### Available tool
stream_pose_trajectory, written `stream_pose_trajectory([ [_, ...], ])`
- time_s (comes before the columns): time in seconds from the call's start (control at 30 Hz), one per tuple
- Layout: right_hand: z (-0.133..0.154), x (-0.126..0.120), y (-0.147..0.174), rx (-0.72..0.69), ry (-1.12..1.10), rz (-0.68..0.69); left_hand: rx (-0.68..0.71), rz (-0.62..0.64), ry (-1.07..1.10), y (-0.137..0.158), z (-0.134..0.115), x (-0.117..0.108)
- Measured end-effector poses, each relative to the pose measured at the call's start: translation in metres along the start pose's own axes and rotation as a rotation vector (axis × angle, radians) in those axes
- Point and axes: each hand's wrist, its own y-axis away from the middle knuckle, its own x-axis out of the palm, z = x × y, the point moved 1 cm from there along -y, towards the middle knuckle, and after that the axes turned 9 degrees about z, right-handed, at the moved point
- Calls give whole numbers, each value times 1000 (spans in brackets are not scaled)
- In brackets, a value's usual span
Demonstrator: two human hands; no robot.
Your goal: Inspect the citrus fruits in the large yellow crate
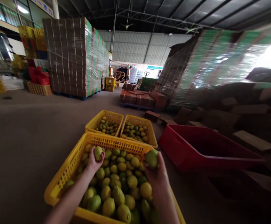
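A large yellow plastic crate (66, 161) with slotted walls stands in front of me, filled with yellow and green lemons (122, 167). Over its left part, my left hand (95, 160) is closed around a yellowish-green lemon (98, 153). My right hand (161, 172) grips a larger, greener lemon (152, 159) above the crate's right side. Both held lemons are raised above the pile, and the fingers behind them are partly hidden.
Two smaller yellow crates (120, 134) of lemons stand just behind. To the right is a red bin (179, 152) beside scattered cardboard (253, 140). Wrapped pallet stacks (66, 57) rise on both sides. A person (128, 74) stands far back.
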Motion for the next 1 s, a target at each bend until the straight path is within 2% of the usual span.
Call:
stream_pose_trajectory([
  [0.1, -30, -1, 8, 29, -31, -183, -93, 105, -136, 17, 15, 44],
  [0.17, -39, 8, 13, 44, 8, -162, -125, 148, -198, 30, 25, 68],
  [0.23, -42, 19, 18, 72, 60, -92, -101, 172, -241, 42, 36, 80],
  [0.3, -42, 29, 22, 94, 145, -33, 13, 184, -289, 52, 45, 79],
  [0.37, -42, 37, 26, 72, 256, -9, 164, 129, -376, 58, 52, 67],
  [0.43, -43, 41, 29, -27, 389, 12, 282, 16, -492, 62, 54, 50],
  [0.5, -44, 44, 29, -153, 519, 57, 347, -36, -612, 65, 53, 36],
  [0.6, -49, 48, 25, -254, 578, 123, 413, 79, -805, 70, 48, 29],
  [0.73, -54, 50, 21, -261, 504, 137, 481, 265, -1123, 81, 41, 41],
  [0.83, -55, 50, 20, -288, 520, 168, 563, 336, -1362, 86, 37, 47],
  [1.0, -59, 48, 18, -258, 538, 202, 579, 366, -1413, 80, 33, 43],
])
